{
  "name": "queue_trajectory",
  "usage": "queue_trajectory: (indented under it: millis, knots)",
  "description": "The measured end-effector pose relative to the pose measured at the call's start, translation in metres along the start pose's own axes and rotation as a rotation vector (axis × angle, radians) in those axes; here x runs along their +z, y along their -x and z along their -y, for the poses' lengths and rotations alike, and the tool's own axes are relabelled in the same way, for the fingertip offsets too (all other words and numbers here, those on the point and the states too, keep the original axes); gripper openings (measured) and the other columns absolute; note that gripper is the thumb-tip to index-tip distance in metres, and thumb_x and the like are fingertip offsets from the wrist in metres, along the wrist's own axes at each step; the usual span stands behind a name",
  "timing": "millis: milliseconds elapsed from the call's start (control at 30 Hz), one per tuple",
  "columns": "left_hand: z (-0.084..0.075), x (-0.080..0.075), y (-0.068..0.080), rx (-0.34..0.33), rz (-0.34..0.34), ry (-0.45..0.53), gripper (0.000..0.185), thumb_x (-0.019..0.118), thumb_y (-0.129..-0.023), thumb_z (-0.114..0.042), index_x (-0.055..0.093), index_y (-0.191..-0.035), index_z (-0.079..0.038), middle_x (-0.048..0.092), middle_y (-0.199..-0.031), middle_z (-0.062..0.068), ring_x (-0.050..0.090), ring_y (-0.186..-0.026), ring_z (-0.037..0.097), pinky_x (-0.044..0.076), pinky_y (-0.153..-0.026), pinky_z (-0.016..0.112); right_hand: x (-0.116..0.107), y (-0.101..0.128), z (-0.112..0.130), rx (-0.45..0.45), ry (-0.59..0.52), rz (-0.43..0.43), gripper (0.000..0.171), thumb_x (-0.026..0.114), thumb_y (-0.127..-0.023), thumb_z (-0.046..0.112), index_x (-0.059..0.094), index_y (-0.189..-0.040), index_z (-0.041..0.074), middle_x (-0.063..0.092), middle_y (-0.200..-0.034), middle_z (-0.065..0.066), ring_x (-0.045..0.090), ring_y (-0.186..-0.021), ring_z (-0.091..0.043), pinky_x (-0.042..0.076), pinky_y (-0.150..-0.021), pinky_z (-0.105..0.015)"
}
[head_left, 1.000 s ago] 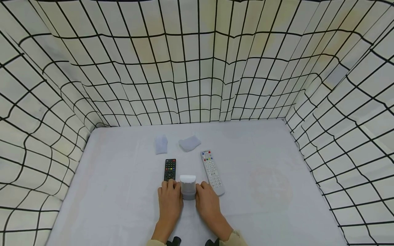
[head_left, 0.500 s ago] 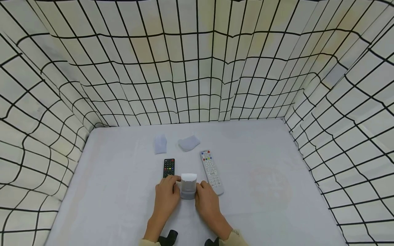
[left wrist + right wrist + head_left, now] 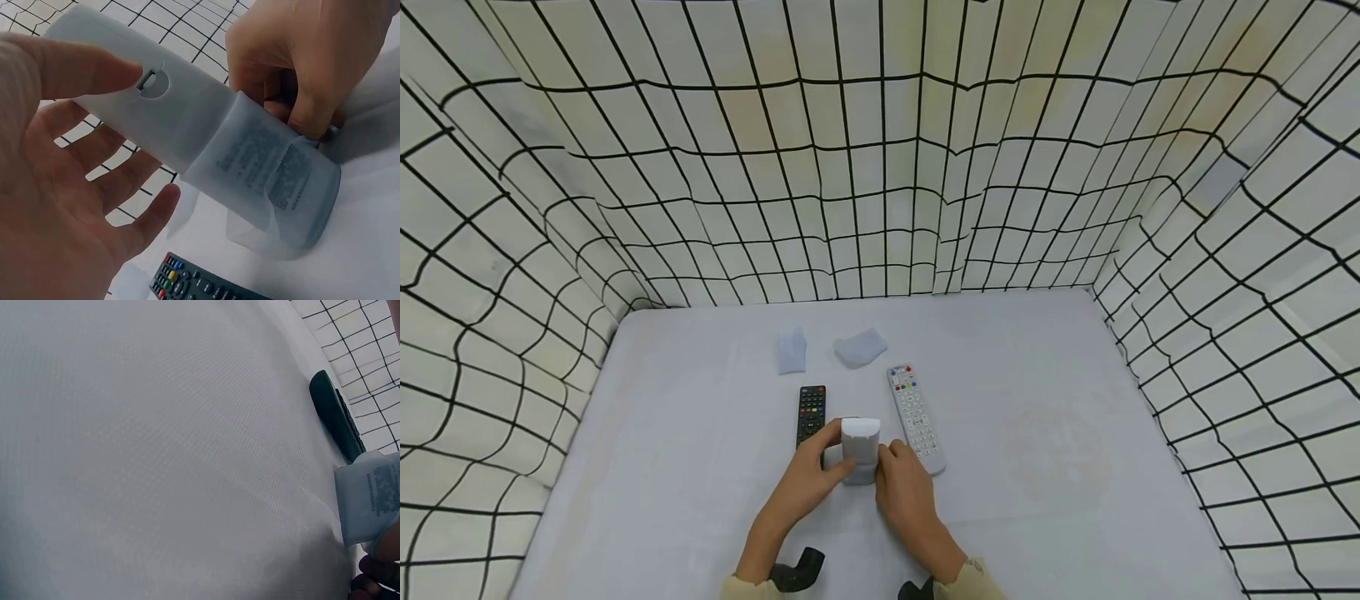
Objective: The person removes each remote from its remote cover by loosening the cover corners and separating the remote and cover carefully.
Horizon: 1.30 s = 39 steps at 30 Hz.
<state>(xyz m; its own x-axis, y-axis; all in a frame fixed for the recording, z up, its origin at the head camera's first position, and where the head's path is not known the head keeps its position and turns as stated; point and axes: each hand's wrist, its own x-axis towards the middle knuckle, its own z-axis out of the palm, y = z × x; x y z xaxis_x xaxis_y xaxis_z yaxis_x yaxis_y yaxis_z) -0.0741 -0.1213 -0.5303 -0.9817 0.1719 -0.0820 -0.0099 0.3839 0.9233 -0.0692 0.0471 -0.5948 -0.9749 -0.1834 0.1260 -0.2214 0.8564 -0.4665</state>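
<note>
A white remote control (image 3: pixel 861 439) stands on end in front of me, its back turned my way. A translucent sleeve (image 3: pixel 234 156) covers its lower part, with a loose flap beside the printed label. My left hand (image 3: pixel 805 477) holds the remote's upper part, thumb on the back by the battery cover latch (image 3: pixel 152 81) and fingers behind it. Low on the other side, my right hand (image 3: pixel 908 496) pinches the sleeve's edge with curled fingers. In the right wrist view only a few fingers (image 3: pixel 375 575) and the sleeved lower end show.
A black remote (image 3: pixel 812 408) lies just left of the held one, partly hidden by the left hand. To the right lies another white remote (image 3: pixel 916 417). Two pale folded pieces (image 3: pixel 792 350) lie farther back. Gridded cloth walls (image 3: pixel 880 192) surround the white table (image 3: pixel 1075 500).
My left hand has shifted from the remote's lower side up to its upper part, its thumb now on the back. The right hand stays at the lower right side.
</note>
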Motion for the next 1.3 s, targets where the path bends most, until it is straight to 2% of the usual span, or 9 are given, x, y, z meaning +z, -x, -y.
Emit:
queue_trajectory:
  millis: [133, 267, 433, 533, 733, 933, 1000, 1133, 1300]
  knots:
    - [-0.001, 0.001, -0.005, 0.015, 0.025, -0.004, 0.049, 0.078, -0.093, -0.013, 0.062, -0.139, -0.005, 0.068, -0.138, 0.014, 0.064, -0.129, 0.038, 0.046, -0.111, 0.063, 0.000, 0.000, 0.000, 0.000, -0.013, -0.003, 0.013, 0.071, -0.098, 0.007, 0.076, -0.109, 0.004, 0.063, -0.085, 0.000, 0.049, -0.072, -0.005, 0.045, -0.060, -0.017]
    - [-0.001, -0.002, -0.007, 0.059, 0.071, 0.011, 0.048, 0.077, -0.094, -0.015, 0.062, -0.138, -0.005, 0.069, -0.135, 0.014, 0.068, -0.123, 0.035, 0.050, -0.108, 0.059, -0.003, -0.001, -0.002, 0.022, -0.100, 0.008, 0.011, 0.069, -0.098, 0.004, 0.075, -0.107, 0.004, 0.064, -0.084, 0.000, 0.050, -0.071, -0.004, 0.045, -0.060, -0.017]
    - [-0.003, -0.009, -0.006, 0.039, 0.094, 0.074, 0.051, 0.077, -0.095, -0.019, 0.060, -0.141, -0.005, 0.069, -0.135, 0.017, 0.068, -0.121, 0.033, 0.054, -0.104, 0.055, -0.010, -0.002, -0.005, 0.099, -0.311, 0.080, 0.012, 0.065, -0.099, 0.004, 0.074, -0.108, 0.005, 0.067, -0.083, 0.001, 0.053, -0.071, -0.002, 0.047, -0.062, -0.018]
    - [-0.004, -0.013, -0.005, -0.004, 0.075, 0.129, 0.055, 0.077, -0.096, -0.021, 0.057, -0.145, -0.005, 0.067, -0.138, 0.017, 0.067, -0.123, 0.032, 0.055, -0.102, 0.045, -0.016, -0.002, -0.007, 0.172, -0.513, 0.150, 0.016, 0.062, -0.102, 0.007, 0.072, -0.113, 0.002, 0.070, -0.085, -0.001, 0.059, -0.072, -0.005, 0.051, -0.063, -0.020]
    - [-0.004, -0.019, -0.004, -0.048, -0.020, 0.216, 0.062, 0.076, -0.097, -0.019, 0.050, -0.151, -0.006, 0.061, -0.147, 0.019, 0.062, -0.134, 0.036, 0.055, -0.102, 0.030, -0.025, 0.000, -0.013, 0.359, -0.958, 0.255, 0.025, 0.056, -0.107, 0.015, 0.066, -0.122, -0.003, 0.072, -0.096, -0.013, 0.071, -0.083, -0.017, 0.062, -0.072, -0.030]
    - [-0.007, -0.017, -0.006, -0.054, -0.176, 0.378, 0.057, 0.073, -0.098, -0.016, 0.050, -0.150, -0.009, 0.060, -0.145, 0.011, 0.064, -0.126, 0.010, 0.053, -0.099, 0.019, -0.034, 0.002, -0.017, 0.479, -1.284, 0.281, 0.035, 0.056, -0.108, 0.018, 0.059, -0.132, -0.007, 0.069, -0.120, -0.015, 0.073, -0.099, -0.019, 0.063, -0.089, -0.039]
    - [-0.007, -0.012, -0.007, -0.040, -0.241, 0.453, 0.054, 0.073, -0.099, -0.016, 0.051, -0.149, -0.012, 0.062, -0.143, 0.008, 0.065, -0.124, 0.007, 0.054, -0.099, 0.019, -0.036, 0.004, -0.018, 0.500, -1.357, 0.287, 0.039, 0.058, -0.108, 0.021, 0.056, -0.135, -0.006, 0.066, -0.127, -0.016, 0.073, -0.103, -0.019, 0.062, -0.093, -0.041]
    - [-0.007, 0.002, -0.010, 0.000, -0.360, 0.622, 0.049, 0.070, -0.101, -0.015, 0.053, -0.147, -0.013, 0.069, -0.136, 0.006, 0.067, -0.125, 0.014, 0.057, -0.098, 0.024, -0.037, 0.006, -0.021, 0.509, -1.466, 0.271, 0.044, 0.064, -0.104, 0.022, 0.052, -0.139, -0.004, 0.065, -0.132, -0.014, 0.072, -0.110, -0.020, 0.060, -0.097, -0.041]
    - [-0.010, 0.014, -0.012, 0.050, -0.382, 0.785, 0.054, 0.063, -0.105, -0.012, 0.043, -0.155, -0.012, 0.069, -0.138, 0.010, 0.062, -0.134, 0.018, 0.053, -0.102, 0.024, -0.040, 0.008, -0.017, 0.479, -1.488, 0.220, 0.045, 0.068, -0.101, 0.016, 0.050, -0.138, -0.002, 0.066, -0.126, -0.007, 0.069, -0.109, -0.018, 0.060, -0.095, -0.036]
